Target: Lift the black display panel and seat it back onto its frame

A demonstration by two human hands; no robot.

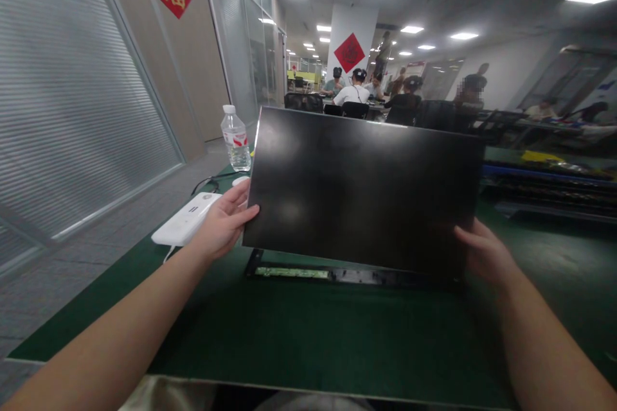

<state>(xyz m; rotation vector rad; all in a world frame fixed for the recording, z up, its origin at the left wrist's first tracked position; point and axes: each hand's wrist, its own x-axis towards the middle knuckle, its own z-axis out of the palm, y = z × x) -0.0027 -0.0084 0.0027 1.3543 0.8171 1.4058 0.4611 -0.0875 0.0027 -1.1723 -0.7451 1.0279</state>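
Note:
A flat black display panel [361,192] is held up between my two hands, tilted with its dark glossy face toward me. My left hand [229,218] grips its left edge, thumb on the front and fingers behind. At the lower right edge, my right hand [486,250] holds it the same way, slightly blurred. Below the panel a dark frame [357,277] with a green circuit strip [292,272] lies on the green table mat [328,340]. Most of that frame is hidden behind the panel.
Left of the panel stand a water bottle [236,141] and a white box-like device [186,221] with a cable. Stacked dark panels or frames [549,186] lie on the table at right, with something yellow on top. Several people sit at tables farther back.

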